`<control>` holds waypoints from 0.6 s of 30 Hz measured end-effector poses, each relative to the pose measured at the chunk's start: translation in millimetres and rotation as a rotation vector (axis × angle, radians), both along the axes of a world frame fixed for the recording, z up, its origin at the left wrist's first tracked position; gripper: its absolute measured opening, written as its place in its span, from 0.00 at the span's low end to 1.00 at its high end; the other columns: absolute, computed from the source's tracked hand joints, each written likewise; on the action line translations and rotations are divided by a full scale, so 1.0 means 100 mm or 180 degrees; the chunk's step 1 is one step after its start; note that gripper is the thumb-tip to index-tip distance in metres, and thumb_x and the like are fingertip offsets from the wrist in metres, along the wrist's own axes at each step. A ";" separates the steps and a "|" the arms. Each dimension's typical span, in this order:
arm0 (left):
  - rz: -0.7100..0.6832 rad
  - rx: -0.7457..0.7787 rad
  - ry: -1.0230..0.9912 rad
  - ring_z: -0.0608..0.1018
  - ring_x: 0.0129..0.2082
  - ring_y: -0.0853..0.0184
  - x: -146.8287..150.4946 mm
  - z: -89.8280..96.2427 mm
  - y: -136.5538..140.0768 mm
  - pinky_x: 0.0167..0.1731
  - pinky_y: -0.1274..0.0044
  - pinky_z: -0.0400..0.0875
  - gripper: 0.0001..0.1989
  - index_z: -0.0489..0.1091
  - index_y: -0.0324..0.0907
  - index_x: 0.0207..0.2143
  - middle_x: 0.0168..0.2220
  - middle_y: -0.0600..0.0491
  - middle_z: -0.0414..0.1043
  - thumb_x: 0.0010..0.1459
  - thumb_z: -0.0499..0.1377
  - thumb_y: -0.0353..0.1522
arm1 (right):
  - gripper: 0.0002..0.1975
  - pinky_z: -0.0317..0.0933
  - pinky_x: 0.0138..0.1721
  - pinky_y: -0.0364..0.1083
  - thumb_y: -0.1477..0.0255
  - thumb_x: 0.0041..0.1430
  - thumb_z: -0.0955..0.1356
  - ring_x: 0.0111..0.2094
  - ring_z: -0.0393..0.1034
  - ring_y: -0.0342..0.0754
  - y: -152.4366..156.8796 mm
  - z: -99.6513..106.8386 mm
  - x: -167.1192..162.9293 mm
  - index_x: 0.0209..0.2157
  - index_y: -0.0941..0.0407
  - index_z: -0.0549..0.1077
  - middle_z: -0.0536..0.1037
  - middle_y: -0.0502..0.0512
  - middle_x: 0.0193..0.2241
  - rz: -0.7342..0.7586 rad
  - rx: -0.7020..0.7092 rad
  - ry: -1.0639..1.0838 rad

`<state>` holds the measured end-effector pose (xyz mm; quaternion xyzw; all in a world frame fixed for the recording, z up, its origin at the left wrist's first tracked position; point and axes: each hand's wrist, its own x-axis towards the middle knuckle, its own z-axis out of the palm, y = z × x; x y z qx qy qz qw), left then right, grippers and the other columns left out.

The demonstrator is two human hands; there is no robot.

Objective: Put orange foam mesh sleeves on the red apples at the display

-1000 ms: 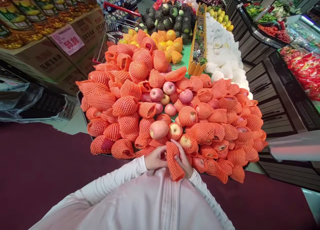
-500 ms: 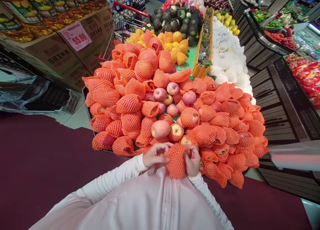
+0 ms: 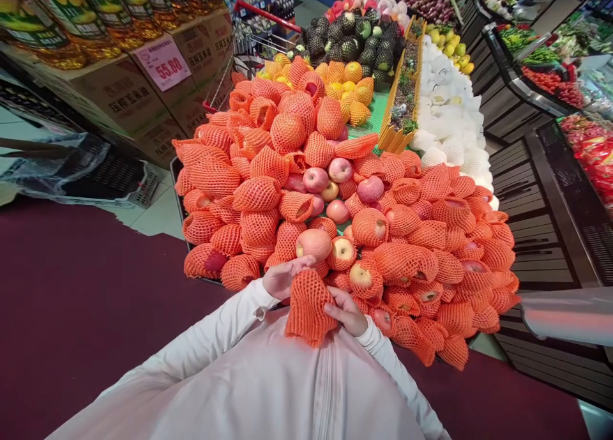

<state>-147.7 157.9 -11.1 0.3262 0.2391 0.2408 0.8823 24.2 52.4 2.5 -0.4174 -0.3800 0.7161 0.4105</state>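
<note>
An orange foam net sleeve (image 3: 311, 309) hangs in front of my jacket, its wide end flared downward. Whether an apple is inside cannot be seen. My right hand (image 3: 348, 311) pinches its right side, thumb in front. At its upper left is my left hand (image 3: 286, 278), fingers stretched out and partly hidden behind the mesh. Just beyond my hands lie a large bare apple (image 3: 313, 243) and a netted apple (image 3: 343, 251) with its pale end showing. Another netted apple (image 3: 361, 275) sits to the right of these.
A wide heap of apples in orange nets (image 3: 261, 197) fills the stand ahead. Behind it are yellow netted fruit (image 3: 359, 113), dark netted fruit (image 3: 347, 44) and a wooden planter (image 3: 402, 89). Boxes (image 3: 119, 101) with oil bottles stand left; a black crate (image 3: 108, 178) sits below.
The foam sleeve has moved left and turned, showing more of its length. My left fingers have straightened from their pinch; my right hand has shifted left with the sleeve. The view has shifted slightly.
</note>
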 end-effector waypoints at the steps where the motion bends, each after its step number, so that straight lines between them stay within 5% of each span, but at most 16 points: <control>1: -0.0415 0.0022 -0.0044 0.70 0.20 0.68 -0.07 -0.01 0.05 0.22 0.77 0.65 0.29 0.68 0.41 0.34 0.22 0.55 0.67 0.34 0.69 0.50 | 0.20 0.65 0.39 0.47 0.54 0.50 0.71 0.34 0.71 0.47 0.02 -0.01 0.01 0.36 0.55 0.73 0.77 0.52 0.33 0.0123 0.0020 -0.0077; 3: -0.1199 0.0284 0.0146 0.73 0.22 0.67 -0.21 -0.04 0.13 0.24 0.77 0.68 0.30 0.71 0.41 0.38 0.26 0.53 0.72 0.32 0.73 0.42 | 0.18 0.64 0.35 0.45 0.55 0.50 0.72 0.30 0.70 0.45 0.09 -0.03 0.02 0.32 0.56 0.73 0.76 0.50 0.29 0.0092 0.0066 -0.0381; 5: -0.1381 0.0723 0.0610 0.75 0.25 0.67 -0.31 -0.05 0.21 0.27 0.78 0.69 0.22 0.73 0.39 0.34 0.28 0.52 0.74 0.37 0.72 0.39 | 0.16 0.64 0.34 0.44 0.57 0.52 0.72 0.29 0.69 0.45 0.19 -0.03 0.02 0.31 0.57 0.74 0.76 0.49 0.28 -0.0215 0.0192 -0.0858; 7: -0.0830 0.1085 0.1024 0.71 0.22 0.71 -0.35 -0.08 0.27 0.24 0.80 0.66 0.16 0.73 0.38 0.27 0.23 0.54 0.72 0.43 0.69 0.42 | 0.15 0.65 0.36 0.45 0.58 0.55 0.70 0.31 0.70 0.47 0.35 0.01 -0.01 0.32 0.56 0.75 0.77 0.51 0.29 -0.0625 0.0460 -0.1448; 12: 0.1179 0.1537 0.1918 0.69 0.22 0.70 -0.17 -0.24 0.44 0.25 0.79 0.65 0.22 0.69 0.39 0.23 0.21 0.55 0.69 0.46 0.63 0.50 | 0.13 0.63 0.42 0.49 0.61 0.63 0.64 0.37 0.72 0.53 0.90 0.13 -0.16 0.39 0.53 0.77 0.79 0.57 0.36 -0.1085 0.1339 -0.3220; 18: 0.1677 0.1786 0.2606 0.75 0.37 0.57 -0.02 -0.38 0.45 0.39 0.73 0.66 0.10 0.71 0.42 0.28 0.30 0.48 0.76 0.51 0.61 0.40 | 0.14 0.61 0.39 0.47 0.63 0.65 0.62 0.36 0.70 0.51 1.22 0.10 -0.20 0.38 0.54 0.77 0.74 0.60 0.38 -0.1164 0.1333 -0.3988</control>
